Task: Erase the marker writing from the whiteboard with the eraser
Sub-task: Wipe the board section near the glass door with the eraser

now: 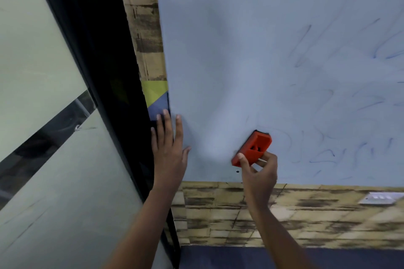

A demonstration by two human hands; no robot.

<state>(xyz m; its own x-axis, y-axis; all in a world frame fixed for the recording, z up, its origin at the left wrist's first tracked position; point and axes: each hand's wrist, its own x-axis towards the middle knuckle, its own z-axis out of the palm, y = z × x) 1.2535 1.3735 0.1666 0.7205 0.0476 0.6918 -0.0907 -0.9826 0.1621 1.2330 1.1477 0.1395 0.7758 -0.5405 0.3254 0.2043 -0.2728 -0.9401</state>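
We see right hand (259,170) pinching orange eraser (251,148) between thumb and curled fingers, low centre of frame, pad against whiteboard (251,39). Left hand (169,146) lies flat, fingers straight and slightly spread, at board's lower left edge. Faint blue marker writing (328,153) smeared across right of frame.

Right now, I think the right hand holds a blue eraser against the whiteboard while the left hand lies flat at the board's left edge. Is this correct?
Not quite: the eraser is orange-red, not blue, as the head view shows. The rest holds: the right hand holds it against the whiteboard, and the left hand lies flat at the board's left edge.
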